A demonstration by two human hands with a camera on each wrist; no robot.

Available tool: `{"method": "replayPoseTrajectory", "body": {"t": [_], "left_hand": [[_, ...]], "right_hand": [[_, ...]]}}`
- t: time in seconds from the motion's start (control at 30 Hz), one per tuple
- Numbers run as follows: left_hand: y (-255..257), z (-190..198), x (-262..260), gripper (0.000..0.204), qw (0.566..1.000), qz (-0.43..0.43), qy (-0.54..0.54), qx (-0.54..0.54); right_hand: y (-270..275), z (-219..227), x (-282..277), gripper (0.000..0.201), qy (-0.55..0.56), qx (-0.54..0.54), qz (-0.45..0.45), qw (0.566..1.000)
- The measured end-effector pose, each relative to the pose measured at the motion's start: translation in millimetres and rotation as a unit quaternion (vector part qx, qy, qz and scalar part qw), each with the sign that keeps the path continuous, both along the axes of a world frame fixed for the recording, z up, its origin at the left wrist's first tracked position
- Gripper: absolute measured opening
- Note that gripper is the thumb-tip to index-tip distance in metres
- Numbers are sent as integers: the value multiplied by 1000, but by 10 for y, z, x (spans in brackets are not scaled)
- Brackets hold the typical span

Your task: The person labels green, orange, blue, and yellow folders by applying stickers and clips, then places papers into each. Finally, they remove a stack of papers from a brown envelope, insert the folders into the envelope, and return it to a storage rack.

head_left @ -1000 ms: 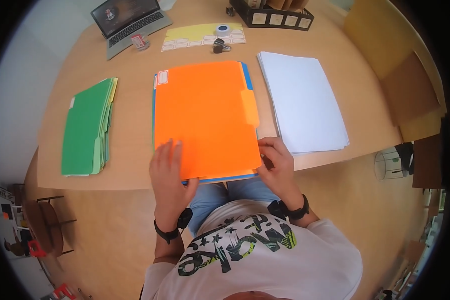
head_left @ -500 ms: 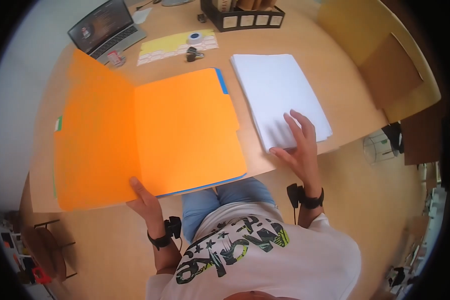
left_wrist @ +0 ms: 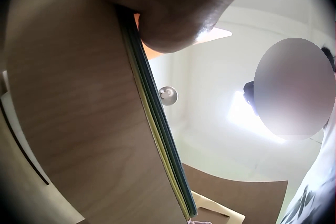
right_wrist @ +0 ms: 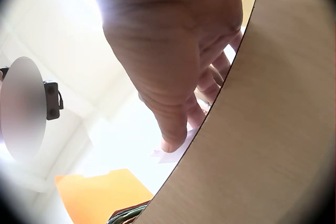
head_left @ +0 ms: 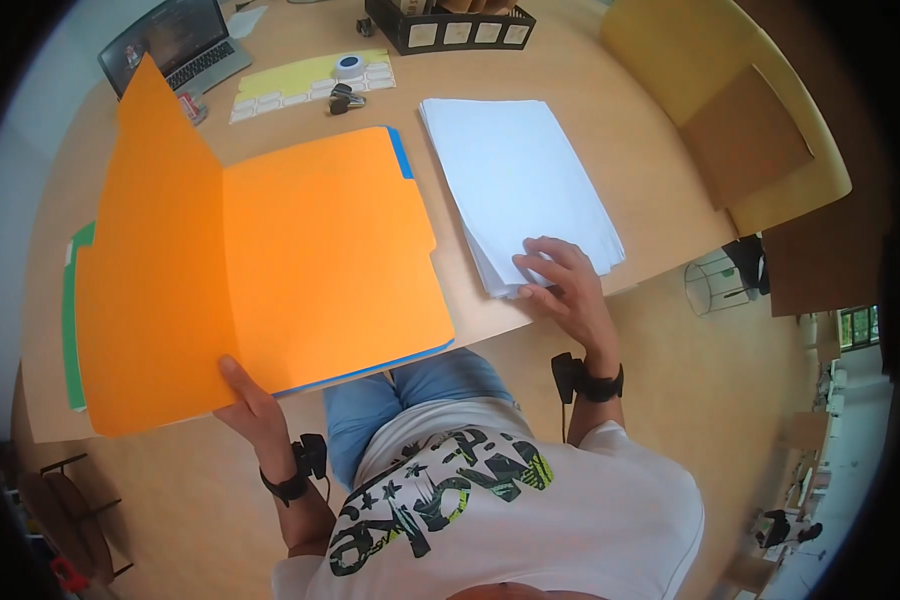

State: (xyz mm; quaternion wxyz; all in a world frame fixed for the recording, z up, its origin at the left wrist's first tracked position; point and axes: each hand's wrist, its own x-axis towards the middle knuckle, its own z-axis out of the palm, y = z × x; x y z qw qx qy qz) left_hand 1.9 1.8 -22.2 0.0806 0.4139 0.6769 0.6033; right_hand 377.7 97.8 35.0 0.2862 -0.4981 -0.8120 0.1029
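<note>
Head view: lower left, our left hand [head_left: 250, 405] pinches the orange folder [head_left: 330, 270] open; right of centre, our right hand [head_left: 570, 290] touches the paper stack [head_left: 515, 165], pinch unclear. We're likely picking from it; next, pinch cleanly.

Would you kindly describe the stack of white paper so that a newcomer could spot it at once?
On the wooden table, find the open orange folder. Just to its right lies the stack of white paper, with the right hand at its near edge. Unlike the folder, it is plain white and has no tabs.
</note>
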Motion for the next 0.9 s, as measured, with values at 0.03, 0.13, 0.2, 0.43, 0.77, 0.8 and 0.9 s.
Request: {"method": "replayPoseTrajectory", "body": {"t": [0.03,0.13,0.2,0.43,0.77,0.8,0.9], "left_hand": [[3,17,6,32,1000,-1,5,3],[24,45,44,36,1000,9,-2,23],[42,61,59,39,999,15,-5,36],[44,67,69,41,999,15,-19,35],[30,196,112,31,1000,-2,-21,12],[34,207,118,31,1000,0,-19,23],[44,248,129,31,999,-4,-13,43]], "right_hand": [[10,-22,7,30,16,1,1,1000],[42,-125,46,22,67,-4,-7,998],[50,-173,73,18,104,-11,-27,994],[45,-242,-12,16,299,-8,-118,947],[21,619,-1010,14,221,141,52,964],[42,538,-1176,22,197,171,142,955],[-124,297,-1692,25,108,164,209,958]]}}
